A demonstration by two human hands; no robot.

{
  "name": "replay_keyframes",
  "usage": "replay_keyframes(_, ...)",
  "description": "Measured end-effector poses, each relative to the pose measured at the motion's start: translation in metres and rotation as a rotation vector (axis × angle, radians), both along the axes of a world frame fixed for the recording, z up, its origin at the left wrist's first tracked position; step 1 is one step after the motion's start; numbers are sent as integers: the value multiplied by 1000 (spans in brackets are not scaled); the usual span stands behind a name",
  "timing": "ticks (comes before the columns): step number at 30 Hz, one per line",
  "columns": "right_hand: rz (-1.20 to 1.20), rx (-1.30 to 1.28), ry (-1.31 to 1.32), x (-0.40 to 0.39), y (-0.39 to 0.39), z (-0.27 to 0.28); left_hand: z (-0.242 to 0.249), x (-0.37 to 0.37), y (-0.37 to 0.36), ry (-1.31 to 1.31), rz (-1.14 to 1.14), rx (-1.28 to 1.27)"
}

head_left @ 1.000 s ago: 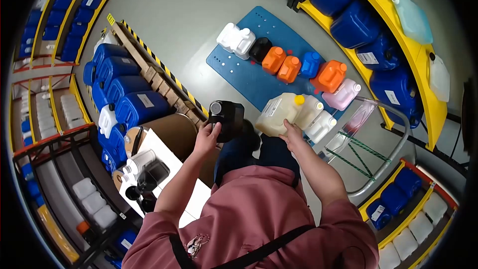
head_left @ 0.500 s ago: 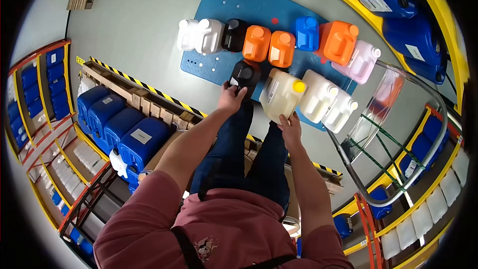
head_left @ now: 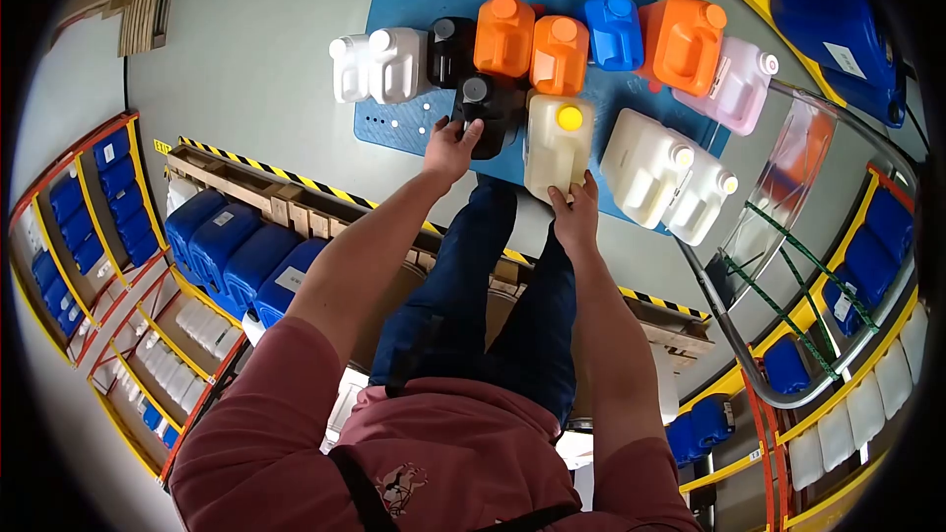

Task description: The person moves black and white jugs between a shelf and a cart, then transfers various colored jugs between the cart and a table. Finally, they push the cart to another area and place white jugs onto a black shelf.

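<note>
My left hand point(head_left: 453, 150) grips the lower left side of a black canister point(head_left: 490, 113), thumb and fingers wrapped on it. Beside it stands a cream canister with a yellow cap point(head_left: 559, 153); my right hand point(head_left: 576, 209) is closed on its lower right corner. Both canisters are at the near edge of a blue platform point(head_left: 414, 118). Behind them is a row: two white canisters point(head_left: 394, 69), a second black one point(head_left: 450, 51), two orange ones point(head_left: 505, 37) and a blue one point(head_left: 614, 34). Two whitish canisters point(head_left: 641, 163) stand to the right of the cream one.
A large orange canister point(head_left: 685, 49) and a pale pink one point(head_left: 727, 89) stand at the platform's right. A metal-framed cart point(head_left: 778, 399) is at the right. Large blue canisters point(head_left: 256, 276) stand at the left beside a wooden pallet point(head_left: 236, 194). Shelves line both sides.
The cream canister has turned more upright and shifted left, nearer the black one, with my right hand on it. The view has shifted, and my left hand stays on the black canister.
</note>
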State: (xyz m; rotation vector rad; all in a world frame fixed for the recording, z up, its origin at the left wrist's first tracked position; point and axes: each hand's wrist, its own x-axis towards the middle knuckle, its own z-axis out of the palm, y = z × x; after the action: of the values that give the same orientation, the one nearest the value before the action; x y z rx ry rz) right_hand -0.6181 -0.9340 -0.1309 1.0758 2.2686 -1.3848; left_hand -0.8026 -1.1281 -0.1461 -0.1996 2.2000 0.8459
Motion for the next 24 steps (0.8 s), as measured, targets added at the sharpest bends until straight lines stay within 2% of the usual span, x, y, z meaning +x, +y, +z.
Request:
replay_keyframes(2, -53, -28, -15, -7, 3, -12, -17, -4, -2, 26, 5, 42)
replay_keyframes(5, -133, -69, -10, -16, 10, -21, -4, -12, 8, 97, -40, 22)
replay_keyframes(9, -119, -6, -49, -8, 20, 9, -10, 10, 13, 97, -138, -7)
replay_keyframes(10, -113, -6, -48, 2, 19, 9, -6, 16, 16, 15, -140, 2)
replay_keyframes(12, -373, -156, 12, 27, 14, 4, -8, 32, 23, -2, -126, 21)
replay_keyframes(13, -394, -140, -22, 41, 12, -3, -11, 43, 29, 49, -135, -9)
replay_keyframes(17, -418, -93, -27, 66, 19, -23, -25, 70, 51, -13, -142, 14)
replay_keyframes(19, -361, -57, -39, 62, 19, -24, -36, 78, 59, -117, -247, 65)
replay_keyframes(22, -484, -88, 17, 46, 20, -21, -51, 92, 66, -12, -376, 63)
replay_keyframes(24, -392, -21, -23, 36, 29, -17, -55, 93, 69, -28, -354, 67)
